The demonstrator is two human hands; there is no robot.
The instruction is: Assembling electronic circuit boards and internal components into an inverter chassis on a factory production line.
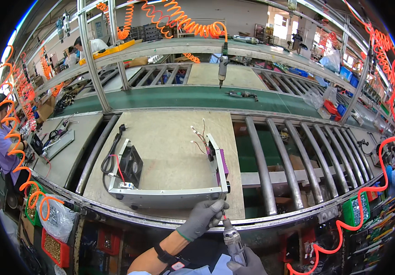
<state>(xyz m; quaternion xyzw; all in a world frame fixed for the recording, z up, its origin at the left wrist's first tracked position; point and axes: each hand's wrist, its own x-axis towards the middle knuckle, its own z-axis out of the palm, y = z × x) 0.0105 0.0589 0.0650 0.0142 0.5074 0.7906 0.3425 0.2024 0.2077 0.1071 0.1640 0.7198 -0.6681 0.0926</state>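
Observation:
My left hand, in a grey glove, is closed in a pinch at the tip of a powered screwdriver's reddish bit. Whatever its fingers hold is too small to make out. The grey-gloved right hand grips the body of that screwdriver, bit pointing up and away from me. Just beyond both hands, a grey metal chassis lies on a wooden board. A black fan stands inside its left wall, with a coiled black power cord beside it. Loose connector wires rise from the right wall, near a purple part.
Metal rollers extend right of the board. Behind runs a green belt with a tool on it; another screwdriver hangs above. Red bins sit low left, a green bin right. A person stands far left.

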